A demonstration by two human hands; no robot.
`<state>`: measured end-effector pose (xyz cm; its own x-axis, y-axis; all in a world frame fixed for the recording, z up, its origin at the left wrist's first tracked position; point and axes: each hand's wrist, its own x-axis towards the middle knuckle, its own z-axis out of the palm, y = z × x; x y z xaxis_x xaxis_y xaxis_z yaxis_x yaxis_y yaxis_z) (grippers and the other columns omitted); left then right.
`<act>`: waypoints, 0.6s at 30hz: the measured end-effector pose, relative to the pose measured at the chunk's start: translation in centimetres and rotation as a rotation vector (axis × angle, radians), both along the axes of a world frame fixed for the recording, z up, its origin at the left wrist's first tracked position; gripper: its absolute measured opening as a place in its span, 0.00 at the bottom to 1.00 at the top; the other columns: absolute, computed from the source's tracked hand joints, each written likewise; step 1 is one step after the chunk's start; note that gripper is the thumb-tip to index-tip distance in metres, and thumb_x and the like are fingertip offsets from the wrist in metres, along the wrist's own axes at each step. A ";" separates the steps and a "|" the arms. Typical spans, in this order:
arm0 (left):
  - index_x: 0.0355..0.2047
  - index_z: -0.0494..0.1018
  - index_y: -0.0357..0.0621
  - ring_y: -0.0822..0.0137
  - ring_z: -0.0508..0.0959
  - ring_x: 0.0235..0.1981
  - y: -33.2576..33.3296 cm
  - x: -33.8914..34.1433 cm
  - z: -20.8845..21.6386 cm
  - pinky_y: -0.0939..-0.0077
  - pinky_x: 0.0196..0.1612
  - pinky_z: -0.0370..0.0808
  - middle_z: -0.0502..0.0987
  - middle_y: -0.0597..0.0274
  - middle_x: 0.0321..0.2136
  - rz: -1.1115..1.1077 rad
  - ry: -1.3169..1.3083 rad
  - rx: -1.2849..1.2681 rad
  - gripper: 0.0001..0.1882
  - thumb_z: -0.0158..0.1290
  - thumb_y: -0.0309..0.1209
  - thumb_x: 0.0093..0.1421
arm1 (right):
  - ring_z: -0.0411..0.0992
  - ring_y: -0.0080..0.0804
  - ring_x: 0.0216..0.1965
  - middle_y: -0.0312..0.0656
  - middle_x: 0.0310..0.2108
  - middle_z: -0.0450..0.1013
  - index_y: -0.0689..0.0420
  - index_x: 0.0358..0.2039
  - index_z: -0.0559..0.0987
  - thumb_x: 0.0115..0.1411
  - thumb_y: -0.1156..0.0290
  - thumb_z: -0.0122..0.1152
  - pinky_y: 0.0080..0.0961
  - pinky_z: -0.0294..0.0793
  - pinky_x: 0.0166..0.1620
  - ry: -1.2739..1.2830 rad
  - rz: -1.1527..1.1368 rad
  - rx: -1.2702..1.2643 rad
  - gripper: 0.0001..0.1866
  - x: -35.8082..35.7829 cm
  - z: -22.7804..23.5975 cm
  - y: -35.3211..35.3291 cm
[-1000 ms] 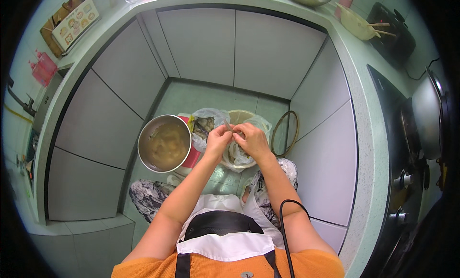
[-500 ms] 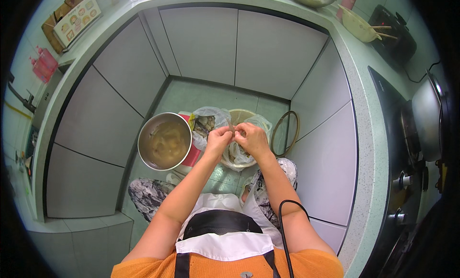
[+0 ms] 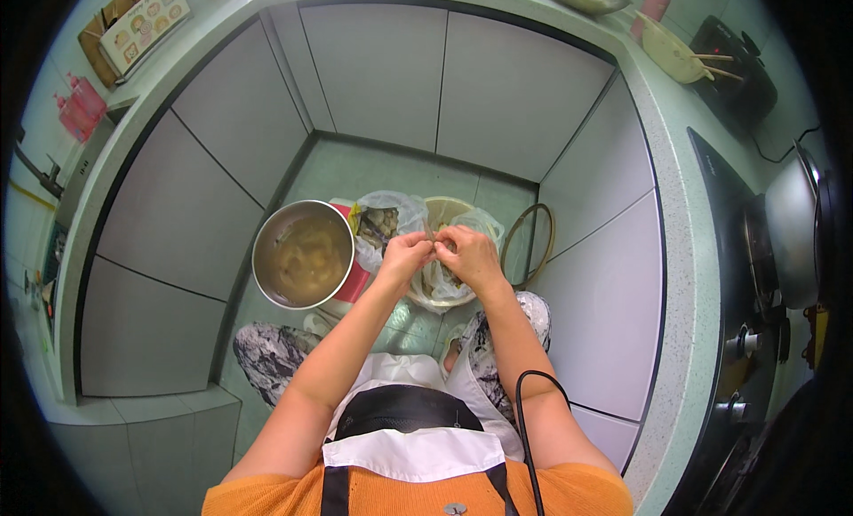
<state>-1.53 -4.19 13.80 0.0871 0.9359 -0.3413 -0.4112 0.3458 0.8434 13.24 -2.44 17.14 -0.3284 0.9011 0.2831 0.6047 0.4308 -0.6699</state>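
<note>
Head view: I have a small greyish piece (image 3: 431, 235) pinched narrow between the fingertips of my left hand (image 3: 407, 256) and right hand (image 3: 471, 260), just over the near side of the cream tub (image 3: 450, 200) — which fingers bear most of it, I can't tell. If the piece is as slick as I'd guess, too light a pinch could let it shoot out and drop into the tub's liner (image 3: 482, 223); too hard a pinch could crush or tear it. Anything pointed on it, too small to make out, might prick a thumb. Beside the tub, the bag (image 3: 406, 214) of grey pieces is soft-walled and could slump if my left wrist brushes it. Left of the bag, the bowl (image 3: 255, 254) of cloudy water might slop over if my knee or forearm knocks it, and a wet floor (image 3: 342, 168) would be slippery. The cord (image 3: 522, 427) lying across my right arm could snag on a wide swing. As for writing — the white board (image 3: 145, 29) at upper left carries round pictures and tiny lettering, too small to read; the yellow patch (image 3: 354, 218) by the bag shows nothing legible.
</note>
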 end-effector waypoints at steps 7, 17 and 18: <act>0.37 0.74 0.32 0.75 0.76 0.31 0.2 0.3 -0.8 0.84 0.36 0.74 0.76 0.62 0.31 -0.026 0.172 0.073 0.11 0.48 0.22 0.53 | 0.73 0.40 0.27 0.40 0.25 0.73 0.55 0.25 0.77 0.45 0.67 0.59 0.33 0.72 0.31 -0.132 -0.014 0.084 0.07 0.1 -0.5 0.1; 0.32 0.76 0.33 0.75 0.75 0.30 0.3 0.8 -0.5 0.83 0.35 0.73 0.76 0.63 0.28 -0.045 0.230 0.045 0.09 0.48 0.22 0.52 | 0.73 0.40 0.26 0.41 0.24 0.74 0.56 0.24 0.78 0.44 0.67 0.58 0.32 0.72 0.31 -0.059 -0.031 -0.053 0.08 0.7 -0.8 0.4; 0.32 0.76 0.33 0.75 0.76 0.30 0.2 0.8 -0.2 0.83 0.35 0.73 0.76 0.64 0.27 -0.048 0.230 0.025 0.09 0.48 0.22 0.52 | 0.73 0.41 0.26 0.41 0.24 0.74 0.56 0.25 0.78 0.44 0.66 0.58 0.32 0.72 0.31 -0.038 -0.032 -0.079 0.09 0.8 -1.3 0.6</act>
